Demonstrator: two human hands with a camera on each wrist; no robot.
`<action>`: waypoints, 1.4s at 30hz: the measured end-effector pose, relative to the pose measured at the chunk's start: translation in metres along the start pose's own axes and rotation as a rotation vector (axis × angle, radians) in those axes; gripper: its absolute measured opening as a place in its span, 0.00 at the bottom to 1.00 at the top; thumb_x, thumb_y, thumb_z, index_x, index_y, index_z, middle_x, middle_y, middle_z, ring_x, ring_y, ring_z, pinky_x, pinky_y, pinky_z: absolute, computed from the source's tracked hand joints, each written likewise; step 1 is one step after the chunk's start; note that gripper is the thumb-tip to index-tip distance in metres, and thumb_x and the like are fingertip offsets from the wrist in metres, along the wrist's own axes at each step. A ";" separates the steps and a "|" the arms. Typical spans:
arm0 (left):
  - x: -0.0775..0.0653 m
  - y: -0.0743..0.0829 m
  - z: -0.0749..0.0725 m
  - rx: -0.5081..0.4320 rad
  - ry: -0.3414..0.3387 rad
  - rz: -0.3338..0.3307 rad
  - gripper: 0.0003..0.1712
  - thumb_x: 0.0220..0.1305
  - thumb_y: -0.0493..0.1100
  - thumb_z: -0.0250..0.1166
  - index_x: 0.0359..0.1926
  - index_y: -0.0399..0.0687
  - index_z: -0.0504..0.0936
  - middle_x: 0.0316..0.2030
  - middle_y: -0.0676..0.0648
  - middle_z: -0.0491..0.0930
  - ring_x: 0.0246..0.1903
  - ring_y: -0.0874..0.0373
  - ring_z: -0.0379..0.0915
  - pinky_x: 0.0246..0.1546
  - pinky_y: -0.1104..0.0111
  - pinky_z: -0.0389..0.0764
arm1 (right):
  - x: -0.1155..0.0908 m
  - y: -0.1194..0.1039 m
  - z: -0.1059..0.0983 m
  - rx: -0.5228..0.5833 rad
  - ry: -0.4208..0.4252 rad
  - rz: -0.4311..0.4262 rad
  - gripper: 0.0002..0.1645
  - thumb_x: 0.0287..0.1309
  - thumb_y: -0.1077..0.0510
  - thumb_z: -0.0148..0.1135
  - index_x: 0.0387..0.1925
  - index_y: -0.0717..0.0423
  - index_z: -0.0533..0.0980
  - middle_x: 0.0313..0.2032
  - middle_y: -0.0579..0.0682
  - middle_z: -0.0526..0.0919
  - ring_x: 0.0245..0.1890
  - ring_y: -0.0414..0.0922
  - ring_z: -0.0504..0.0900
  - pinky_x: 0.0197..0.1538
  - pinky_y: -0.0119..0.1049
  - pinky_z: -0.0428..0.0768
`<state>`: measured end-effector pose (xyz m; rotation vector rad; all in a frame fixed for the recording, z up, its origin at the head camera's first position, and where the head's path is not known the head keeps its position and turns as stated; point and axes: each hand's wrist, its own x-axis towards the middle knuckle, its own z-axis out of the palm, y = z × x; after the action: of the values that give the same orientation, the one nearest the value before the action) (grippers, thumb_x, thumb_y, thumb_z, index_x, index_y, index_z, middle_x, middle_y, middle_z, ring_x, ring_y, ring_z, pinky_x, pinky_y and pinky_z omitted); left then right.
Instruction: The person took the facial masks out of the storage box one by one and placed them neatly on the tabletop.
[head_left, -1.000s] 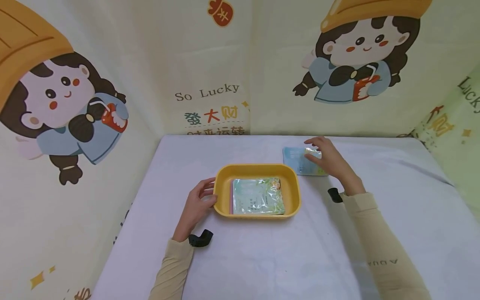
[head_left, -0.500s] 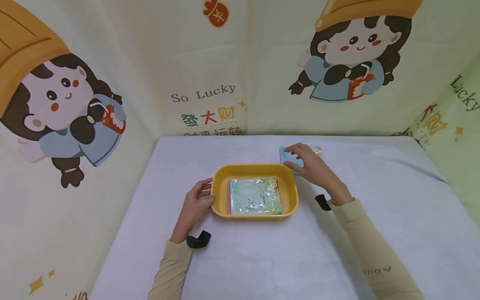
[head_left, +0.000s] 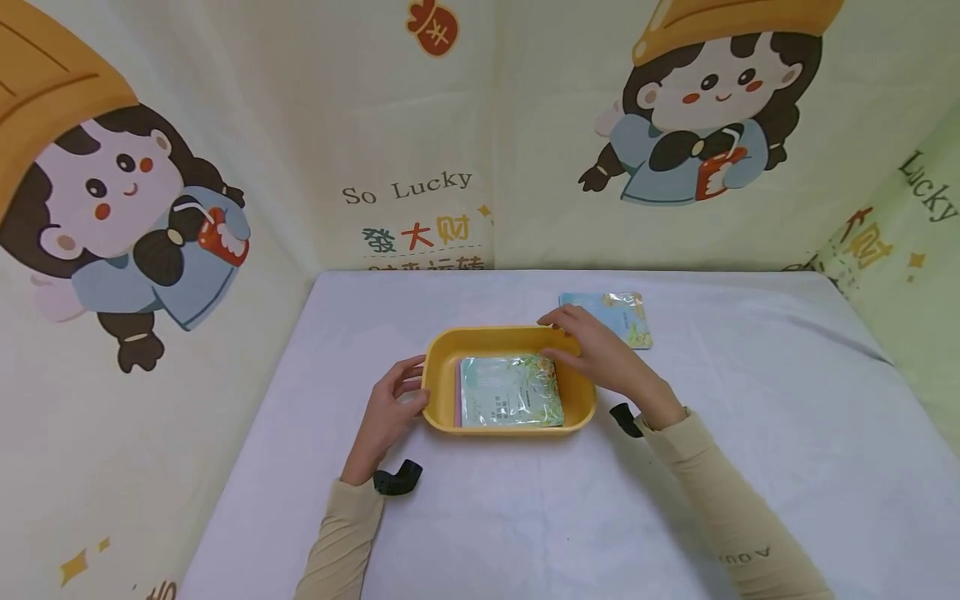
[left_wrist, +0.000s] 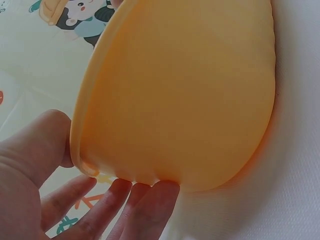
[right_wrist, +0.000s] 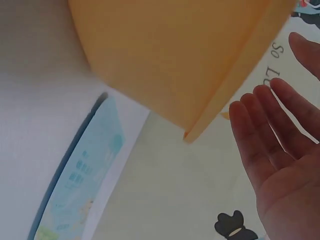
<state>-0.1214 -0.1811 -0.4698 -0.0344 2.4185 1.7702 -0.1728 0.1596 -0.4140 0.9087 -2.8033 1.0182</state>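
Note:
A yellow tray [head_left: 513, 432] stands on the table with a shiny, flat, pale green packet [head_left: 506, 392] inside. A pink edge shows from under the packet's left side. My left hand [head_left: 390, 417] rests against the tray's left end; in the left wrist view the fingertips [left_wrist: 165, 190] touch its outer wall and the thumb lies at the rim. Over the tray's right end is my right hand [head_left: 592, 350], fingers spread and holding nothing. The right wrist view has that hand beside and apart from the rim. A light blue packet [head_left: 633, 317] lies behind the right hand, partly covered by it.
White cloth covers the table [head_left: 480, 533]. A patterned curtain [head_left: 555, 233] hangs along the table's back edge and both sides. Black wrist devices sit at the left cuff [head_left: 399, 478] and the right cuff [head_left: 625, 419].
My right hand has moved left and nearer, from above the light blue packet to the tray's right end. The packet stays on the table. My left hand keeps its place at the tray.

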 end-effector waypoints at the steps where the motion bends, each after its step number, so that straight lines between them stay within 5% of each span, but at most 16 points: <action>1: 0.000 0.000 0.000 0.001 0.000 0.001 0.31 0.63 0.36 0.63 0.67 0.56 0.71 0.61 0.44 0.75 0.58 0.47 0.74 0.46 0.63 0.85 | 0.000 -0.001 0.001 0.001 -0.008 -0.001 0.25 0.62 0.54 0.67 0.57 0.61 0.75 0.55 0.57 0.77 0.53 0.55 0.76 0.58 0.50 0.77; 16: 0.001 0.000 -0.004 0.017 0.001 -0.037 0.31 0.65 0.38 0.62 0.69 0.54 0.69 0.63 0.43 0.72 0.60 0.47 0.72 0.49 0.64 0.84 | 0.012 -0.015 0.029 -0.077 -0.182 0.016 0.40 0.55 0.43 0.71 0.63 0.61 0.71 0.58 0.54 0.75 0.59 0.51 0.72 0.65 0.47 0.73; 24: -0.001 0.002 -0.004 0.014 0.015 -0.050 0.31 0.65 0.40 0.63 0.68 0.56 0.70 0.63 0.45 0.73 0.60 0.49 0.72 0.53 0.61 0.82 | 0.015 -0.019 0.041 -0.126 -0.221 -0.008 0.48 0.51 0.40 0.73 0.66 0.62 0.69 0.63 0.56 0.73 0.65 0.54 0.69 0.68 0.49 0.70; 42: -0.002 0.001 0.001 0.008 0.012 -0.045 0.30 0.64 0.40 0.64 0.67 0.57 0.71 0.63 0.45 0.73 0.59 0.48 0.72 0.51 0.61 0.83 | 0.011 -0.014 0.051 -0.261 -0.279 -0.034 0.51 0.48 0.40 0.74 0.67 0.62 0.68 0.62 0.57 0.73 0.60 0.53 0.70 0.66 0.46 0.73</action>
<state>-0.1192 -0.1799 -0.4684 -0.0981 2.4133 1.7462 -0.1662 0.1152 -0.4437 1.1357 -3.0312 0.5375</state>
